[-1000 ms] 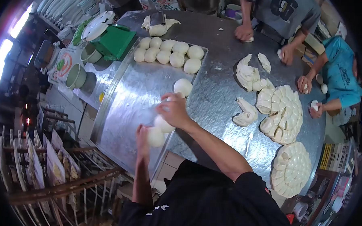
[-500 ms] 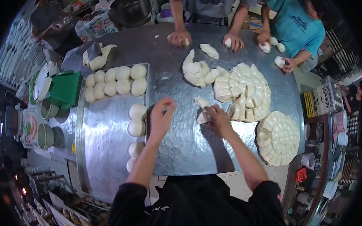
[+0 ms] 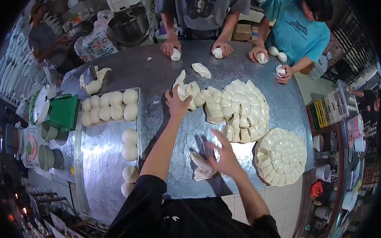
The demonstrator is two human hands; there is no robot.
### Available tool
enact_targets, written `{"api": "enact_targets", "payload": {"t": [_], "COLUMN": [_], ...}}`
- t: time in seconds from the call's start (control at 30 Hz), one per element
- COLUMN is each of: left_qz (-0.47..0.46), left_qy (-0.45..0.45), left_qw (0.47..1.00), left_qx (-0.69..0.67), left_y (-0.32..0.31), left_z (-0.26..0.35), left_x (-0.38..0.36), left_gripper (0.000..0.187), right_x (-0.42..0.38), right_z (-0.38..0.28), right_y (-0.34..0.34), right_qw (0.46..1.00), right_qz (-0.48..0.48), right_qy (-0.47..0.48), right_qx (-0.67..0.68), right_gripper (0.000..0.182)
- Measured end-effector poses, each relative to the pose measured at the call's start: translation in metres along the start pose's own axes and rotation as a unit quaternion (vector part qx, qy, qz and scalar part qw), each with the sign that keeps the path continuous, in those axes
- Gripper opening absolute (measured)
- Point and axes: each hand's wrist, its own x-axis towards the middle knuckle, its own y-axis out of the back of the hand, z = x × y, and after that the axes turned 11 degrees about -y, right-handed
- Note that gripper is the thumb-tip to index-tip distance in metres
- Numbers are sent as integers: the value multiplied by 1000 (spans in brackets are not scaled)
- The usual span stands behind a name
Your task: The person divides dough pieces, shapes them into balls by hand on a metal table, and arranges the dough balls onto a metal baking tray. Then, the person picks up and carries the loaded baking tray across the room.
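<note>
My left hand [image 3: 177, 105] reaches to the left end of an irregular lump of dough [image 3: 193, 93], with fingers and thumb spread at its edge; it looks to be touching but not closed around it. My right hand [image 3: 226, 156] hovers, fingers apart, just right of a smaller torn piece of dough [image 3: 202, 167] lying on the metal table near me. Right of the lump lies a large round of dough scored into segments [image 3: 246, 104], partly cut apart at its near side. A second scored round of dough [image 3: 281, 157] sits closer to me at the right.
At left, a metal tray [image 3: 99, 157] holds rows of smooth dough balls [image 3: 116, 98]. Beyond it stand a green scale [image 3: 62, 113] and another dough piece [image 3: 94, 80]. Across the table, two people's hands press dough balls [image 3: 175, 54]. A flat dough scrap [image 3: 201, 70] lies before them.
My left hand has moved forward to the dough lump. My right hand has let go of the small dough piece, which now lies nearer to me. The camera view has shifted.
</note>
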Motion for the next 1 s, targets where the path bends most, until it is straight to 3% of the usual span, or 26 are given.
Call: {"api": "enact_targets", "payload": {"t": [0.03,0.13,0.23,0.3,0.33,0.43,0.47,0.5,0.53,0.57,0.6,0.63,0.67,0.7,0.77,0.8,0.83,0.87,0.9,0.93,0.97,1.0], "left_qz": [4,-32,-35,-18,-21,-38,-57,-49,-44,-41,-39,-23,-7,-8,-66,-67,-160,-242,-242,-212,-179,-186], "left_qy": [0,-35,-40,-17,-8,-8,-14,-12,-22,-33,-31,-36,-43,-43,-108,-109,69,242,240,213,183,83], "left_qw": [1000,998,998,998,999,999,998,998,999,999,999,999,998,998,989,989,955,856,857,901,937,963], "left_qx": [3,27,42,49,38,29,28,27,11,-5,-5,-27,-48,-48,-72,-72,-239,-388,-387,-314,-238,-174], "left_y": [1,4,3,8,10,13,13,14,14,13,11,8,5,4,9,19,37,52,65,79,87,78], "left_z": [-1,5,-8,-3,-5,-16,-17,-19,-22,-25,-28,-32,-37,-43,-52,-56,-53,-48,-38,-29,-30,-67], "left_x": [-1,-2,0,0,2,9,12,16,15,14,14,15,19,20,23,26,32,37,38,36,38,46], "left_gripper": [80,66,63,59,57,54,52,52,50,48,48,49,50,50,52,52,54,56,56,57,58,58], "right_x": [35,150,230,256,254,188,158,120,90,69,33,-1,-5,-8,-17,-6,25,62,90,95,103,126], "right_z": [4,17,45,54,65,23,11,7,-1,-4,16,-3,-15,-33,-25,-21,-28,-15,-4,-13,-21,-25], "right_y": [2,5,-16,-34,-45,-22,-8,4,21,44,59,56,76,79,82,76,71,49,28,19,11,2], "right_qw": [1000,974,943,952,955,957,965,992,998,996,956,874,853,806,788,816,836,921,952,981,976,998], "right_qz": [19,27,22,-99,-59,-101,-153,-79,-56,-74,-111,153,135,190,54,-28,-110,-188,-254,-156,-51,-54], "right_qy": [12,11,12,-57,3,41,-3,20,1,-11,-123,-195,-86,-27,-127,-91,-52,34,117,116,112,30], "right_qx": [2,-223,-331,-284,-290,-269,-211,-99,18,40,243,418,496,560,600,570,535,339,123,-30,-181,-1], "right_gripper": [46,67,66,59,45,12,18,24,29,28,36,35,41,40,41,43,45,51,56,57,59,62]}}
